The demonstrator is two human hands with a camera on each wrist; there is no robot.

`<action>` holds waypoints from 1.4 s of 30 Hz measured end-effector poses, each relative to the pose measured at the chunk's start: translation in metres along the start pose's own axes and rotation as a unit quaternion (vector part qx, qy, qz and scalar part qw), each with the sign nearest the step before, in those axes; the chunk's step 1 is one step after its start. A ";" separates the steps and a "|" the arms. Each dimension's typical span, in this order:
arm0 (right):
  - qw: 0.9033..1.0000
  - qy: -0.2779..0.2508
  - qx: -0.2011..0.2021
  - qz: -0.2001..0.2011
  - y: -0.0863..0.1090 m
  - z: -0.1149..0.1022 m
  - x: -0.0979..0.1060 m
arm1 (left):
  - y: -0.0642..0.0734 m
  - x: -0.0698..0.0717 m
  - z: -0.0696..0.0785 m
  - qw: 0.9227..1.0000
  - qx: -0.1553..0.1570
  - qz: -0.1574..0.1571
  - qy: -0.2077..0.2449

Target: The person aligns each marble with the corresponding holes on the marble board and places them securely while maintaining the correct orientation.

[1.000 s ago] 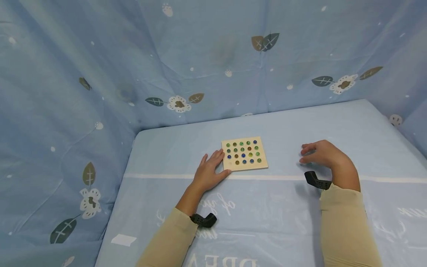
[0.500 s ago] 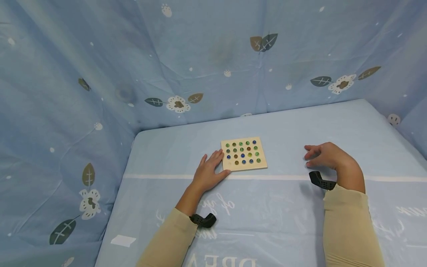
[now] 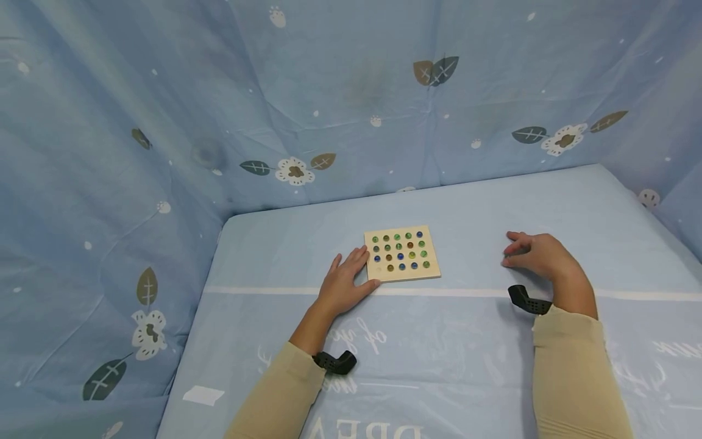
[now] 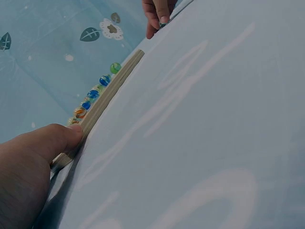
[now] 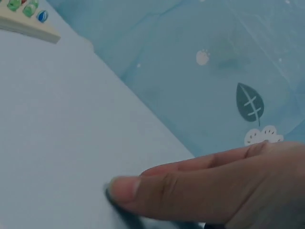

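My left hand lies flat beside a pale wooden board, fingertips on its left edge and thumb at its near corner. Several glass marbles, green, blue and brown, sit in rows of hollows; the near-left hollow holds none. In the left wrist view the thumb presses the board's side. Well to the right, my right hand is low over the table, thumb and fingers drawn together. Between its fingertips a small greenish marble shows, mostly hidden by the fingers.
A light blue cloth with a white stripe and lettering covers the table. Blue patterned curtains rise behind it and at the sides. Black camera mounts sit on both wrists. A white patch lies at the near left.
My right hand has shifted slightly right, and its thumb and fingers have come closer together. The left hand and the board have stayed in place.
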State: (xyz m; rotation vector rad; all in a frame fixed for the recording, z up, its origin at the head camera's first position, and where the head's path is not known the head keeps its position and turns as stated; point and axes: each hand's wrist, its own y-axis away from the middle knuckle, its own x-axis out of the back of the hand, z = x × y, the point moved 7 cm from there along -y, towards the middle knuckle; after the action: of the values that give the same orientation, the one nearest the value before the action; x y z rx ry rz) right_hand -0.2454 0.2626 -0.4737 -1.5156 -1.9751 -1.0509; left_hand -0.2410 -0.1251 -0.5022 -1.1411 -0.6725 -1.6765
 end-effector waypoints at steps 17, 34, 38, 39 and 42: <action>0.991 -0.029 -0.005 0.132 -0.013 0.014 0.001 | 0.000 0.002 0.001 1.000 0.009 0.001 0.002; 0.983 -0.050 -0.057 0.168 -0.011 0.022 0.005 | -0.001 0.005 0.004 1.000 0.010 -0.007 0.006; 0.982 -0.044 -0.065 0.171 -0.009 0.023 0.007 | 0.000 0.005 0.004 1.000 0.012 -0.006 0.009; 0.982 -0.043 -0.067 0.171 -0.008 0.024 0.007 | 0.000 0.005 0.004 1.000 0.013 -0.006 0.008; 0.982 -0.041 -0.074 0.170 -0.008 0.026 0.008 | 0.000 0.004 0.003 1.000 0.016 -0.006 0.006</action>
State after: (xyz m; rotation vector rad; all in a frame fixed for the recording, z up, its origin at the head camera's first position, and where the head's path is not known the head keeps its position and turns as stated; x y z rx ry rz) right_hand -0.2526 0.2867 -0.4867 -1.9217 -1.6364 -1.0185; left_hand -0.2406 -0.1241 -0.4976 -1.1059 -0.6970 -1.6749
